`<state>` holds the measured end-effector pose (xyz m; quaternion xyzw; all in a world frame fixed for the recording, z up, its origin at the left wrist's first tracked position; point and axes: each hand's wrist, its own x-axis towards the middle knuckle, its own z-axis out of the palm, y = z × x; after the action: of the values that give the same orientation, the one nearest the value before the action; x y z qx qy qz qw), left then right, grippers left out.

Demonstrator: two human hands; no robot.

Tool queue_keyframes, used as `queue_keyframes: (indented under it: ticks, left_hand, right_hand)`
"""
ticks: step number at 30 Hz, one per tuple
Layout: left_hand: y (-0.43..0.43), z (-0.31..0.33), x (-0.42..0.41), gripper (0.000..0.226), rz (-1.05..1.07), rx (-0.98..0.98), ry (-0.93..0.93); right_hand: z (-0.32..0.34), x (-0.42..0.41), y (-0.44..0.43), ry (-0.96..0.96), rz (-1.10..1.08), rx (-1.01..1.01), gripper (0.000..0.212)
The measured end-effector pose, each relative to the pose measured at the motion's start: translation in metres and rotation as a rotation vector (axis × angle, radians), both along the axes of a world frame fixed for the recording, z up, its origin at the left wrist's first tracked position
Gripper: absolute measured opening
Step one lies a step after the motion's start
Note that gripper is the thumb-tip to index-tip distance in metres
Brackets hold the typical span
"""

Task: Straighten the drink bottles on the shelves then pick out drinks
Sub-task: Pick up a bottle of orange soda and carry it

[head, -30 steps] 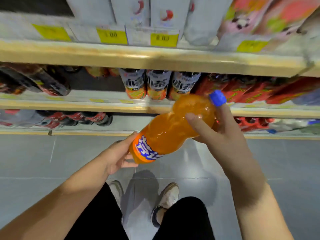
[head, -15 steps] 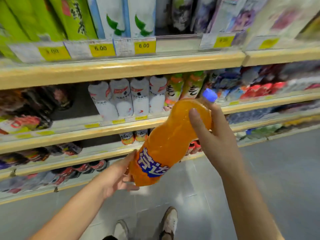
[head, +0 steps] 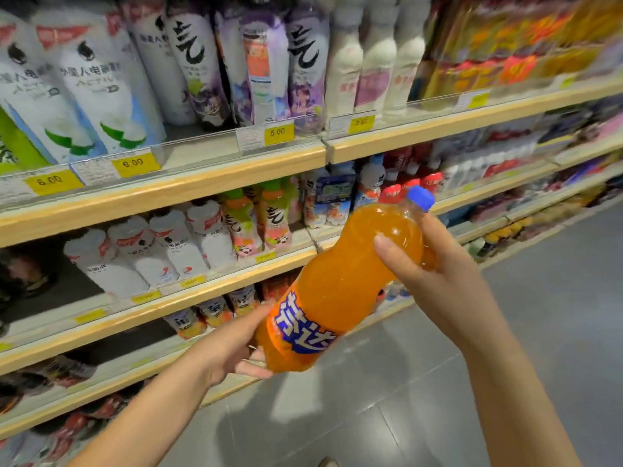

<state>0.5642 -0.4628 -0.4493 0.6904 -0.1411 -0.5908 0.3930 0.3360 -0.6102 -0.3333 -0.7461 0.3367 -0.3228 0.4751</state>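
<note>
While it hangs tilted in front of the shelves (head: 202, 183), the orange soda bottle (head: 337, 291) has its blue cap (head: 419, 198) uppermost | left hand (head: 232, 345) curls round its base | right hand (head: 428, 274) clamps its upper bulge

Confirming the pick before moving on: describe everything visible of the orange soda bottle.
The orange soda bottle looks like clear plastic, waisted, nearly full of orange liquid, with a blue screw cap on and an orange label bearing blue-and-white lettering near its base. It is held in the air in front of the shelves, tilted, cap up and to the right. The right hand grips its upper bulge; the left hand cups its base.
</note>
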Motion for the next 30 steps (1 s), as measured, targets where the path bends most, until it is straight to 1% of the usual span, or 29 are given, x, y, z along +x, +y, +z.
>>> queue_keyframes:
  ticks: [3,8,10,12,13,15,16,17,19,23,25,27,30]
  left_hand:
    - [-0.042,0.003,-0.023,0.055,-0.046,-0.013,-0.006]
    - [-0.115,0.01,-0.067,0.045,-0.148,-0.035,-0.012]
    - [-0.146,0.01,-0.084,0.048,-0.218,-0.06,-0.015]
    - [-0.179,0.007,-0.099,0.047,-0.304,-0.077,-0.027]
    - [-0.196,0.005,-0.107,0.044,-0.344,-0.078,-0.038]
    - [-0.235,0.0,-0.125,0.04,-0.399,-0.069,-0.052]
    - [-0.252,-0.002,-0.133,0.037,-0.412,-0.063,-0.056]
    - [-0.269,-0.004,-0.143,0.034,-0.429,-0.06,-0.054]
    - [-0.306,-0.012,-0.163,0.028,-0.487,-0.061,-0.037]
    - [-0.389,-0.026,-0.202,0.029,-0.633,-0.09,-0.011]
    - [-0.431,-0.03,-0.22,0.031,-0.666,-0.086,-0.009]
    - [-0.473,-0.033,-0.24,0.033,-0.704,-0.057,0.006]
    - [-0.518,-0.033,-0.26,0.031,-0.777,-0.079,0.04]
  right_hand:
    - [0.002,-0.034,-0.028,-0.007,-0.083,-0.022,0.04]
    - [0.01,-0.091,-0.068,0.01,-0.26,-0.037,0.03]
    - [0.014,-0.112,-0.081,0.004,-0.343,-0.027,0.033]
    - [0.012,-0.135,-0.097,0.005,-0.427,-0.014,0.036]
    - [0.009,-0.147,-0.106,0.009,-0.464,-0.024,0.046]
    - [0.003,-0.17,-0.126,0.022,-0.556,-0.028,0.074]
    - [0.002,-0.179,-0.134,0.03,-0.595,-0.024,0.08]
    - [0.001,-0.186,-0.142,0.032,-0.625,-0.026,0.08]
    - [-0.003,-0.203,-0.16,0.029,-0.704,-0.037,0.073]
    - [-0.008,-0.23,-0.205,0.005,-0.902,-0.058,0.067]
    - [-0.007,-0.242,-0.23,-0.008,-0.98,-0.06,0.064]
    - [-0.005,-0.258,-0.259,-0.034,-1.054,-0.059,0.065]
    - [-0.002,-0.273,-0.292,-0.044,-1.117,-0.055,0.067]
